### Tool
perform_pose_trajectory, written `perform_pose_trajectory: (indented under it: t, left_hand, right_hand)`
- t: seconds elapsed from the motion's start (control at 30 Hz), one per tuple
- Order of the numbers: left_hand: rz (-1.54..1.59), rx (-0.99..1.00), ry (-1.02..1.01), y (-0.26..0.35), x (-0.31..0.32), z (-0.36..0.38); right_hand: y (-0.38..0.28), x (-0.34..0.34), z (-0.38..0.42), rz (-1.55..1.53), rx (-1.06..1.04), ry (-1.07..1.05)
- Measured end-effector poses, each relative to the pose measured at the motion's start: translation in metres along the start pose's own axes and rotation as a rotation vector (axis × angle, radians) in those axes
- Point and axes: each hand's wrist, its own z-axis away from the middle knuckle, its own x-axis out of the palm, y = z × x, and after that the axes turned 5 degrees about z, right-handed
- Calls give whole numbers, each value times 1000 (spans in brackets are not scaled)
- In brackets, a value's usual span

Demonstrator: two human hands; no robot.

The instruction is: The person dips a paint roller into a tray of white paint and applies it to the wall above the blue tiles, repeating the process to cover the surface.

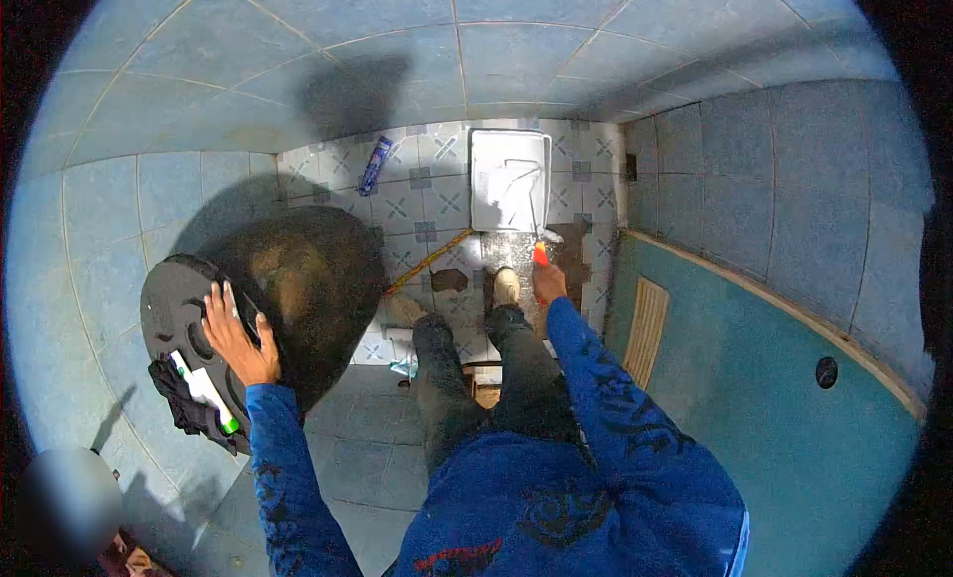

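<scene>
My left hand (241, 341) rests with its fingers spread on the round black lid or top (169, 309) of a large dark barrel (298, 289). Beside it on that top lie a white tube with a green cap (210, 400) and a black cloth (179, 403). My right hand (550, 283) is wrapped round the red and orange handle (540, 253) of a paint roller. The roller's wire frame reaches into a white paint tray (483, 205) on the floor, where glare hides some of the detail.
A purple tube (374, 166) lies on the patterned tile floor (422, 180). A yellow strip (427, 263) runs between barrel and tray. On the right is a green panel (735, 329) with a wooden edge (774, 294). Another person's blurred head (69, 503) shows at lower left.
</scene>
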Motion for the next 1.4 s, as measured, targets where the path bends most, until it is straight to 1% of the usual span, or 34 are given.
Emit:
perform_pose_trajectory:
  t: [0.03, 0.1, 0.13, 0.2, 0.23, 0.3, 0.33, 0.37, 0.4, 0.43, 0.5, 0.53, 0.6, 0.63, 0.67, 0.7, 0.73, 0.8, 0.83, 0.9, 0.93, 0.97, 1.0, 1.03, 1.1, 1.13, 1.2, 1.23, 1.27, 1.33, 1.37, 1.4]
  left_hand:
    - [-7, -6, -6, 0, 1, 0]
    - [-16, -7, -6, -2, 1, 0]
    - [-23, -8, -10, -3, 1, 1]
    - [-28, -11, -12, -4, 2, 1]
    - [-29, -12, -14, -4, 2, 1]
    - [-28, -18, -10, -3, 1, 0]
    - [-25, -22, -13, -3, 1, 0]
    - [-23, -26, -15, -2, 1, 0]
    - [-22, -28, -14, -3, 1, 0]
    - [-24, -24, -14, -3, 1, 0]
    - [-28, -18, -15, -3, 1, 0]
    - [-27, -18, -12, -3, 1, 0]
    - [-28, -15, -14, -2, 1, 1]
    - [-28, -12, -12, -3, 0, 0]
    - [-26, -9, -10, -2, 0, 0]
    - [-26, -7, -8, -2, 1, 1]
    - [-35, -14, -12, -2, 1, 0]
    - [-45, -24, -6, -2, 1, 0]
    - [-44, -21, -7, -2, 1, 1]
    - [-41, -18, 1, -4, 2, 1]
    - [-42, -23, 8, -3, 1, 1]
    - [-31, -23, 3, -2, 0, 0]
    - [-19, -25, 0, -1, -2, 0]
    - [-18, -27, 8, 0, -2, 0]
    - [-11, -41, 20, 0, -2, 1]
    - [-5, -45, 18, 0, -3, 1]
    - [-6, -35, 36, 1, -4, 1]
    - [-6, -38, 32, 1, -4, 2]
    - [-5, -40, 23, 0, -4, 2]
    - [-7, -23, 37, -2, -3, 3]
    - [-9, -17, 42, -2, -2, 4]
    - [-10, -13, 49, -4, -1, 5]
  right_hand:
    - [-1, -2, -6, -4, 2, 4]
    - [-4, -11, -13, -197, 95, 158]
    - [-8, -15, -13, -201, 96, 163]
    - [-12, -18, -13, -386, 383, 103]
    - [-8, -17, -9, -386, 383, 106]
    - [2, -11, 6, -247, 162, 5]
    - [-5, -26, 14, -245, 159, 8]
    - [-12, -42, 23, -339, 307, -70]
    - [-10, -40, 27, -433, 455, -150]
    - [-11, -36, 29, -432, 455, -150]
    - [-16, -29, 30, -330, 359, 49]
    - [-16, -28, 25, -333, 360, 48]
    - [-14, -29, 11, -301, 304, -205]
    - [-10, -12, 1, -303, 306, -207]
    - [-3, 19, -13, -182, 241, -77]
    - [-4, 23, -18, -59, 175, 55]
    - [-2, 25, -19, -60, 175, 59]
    - [-3, 15, -21, -179, 217, 29]
    - [-12, -13, -8, -180, 212, 36]
    - [-35, -74, 34, -570, 412, -115]
    - [-24, -54, 40, -567, 405, -110]
    - [2, -7, 39, -364, 230, -61]
    - [16, 18, 45, -158, 56, -10]
    - [20, 23, 59, -202, 54, 42]
    - [25, 32, 85, -479, 164, 202]
    - [28, 42, 93, -563, 169, 307]
    - [39, 60, 98, -675, 148, 435]
    - [32, 32, 108, -997, 402, 48]
    - [30, 6, 115, -1002, 387, 58]
    - [33, -47, 132, -1427, 454, -252]
    - [29, -74, 142, -1447, 565, -338]
    - [31, -80, 147, -1445, 555, -324]
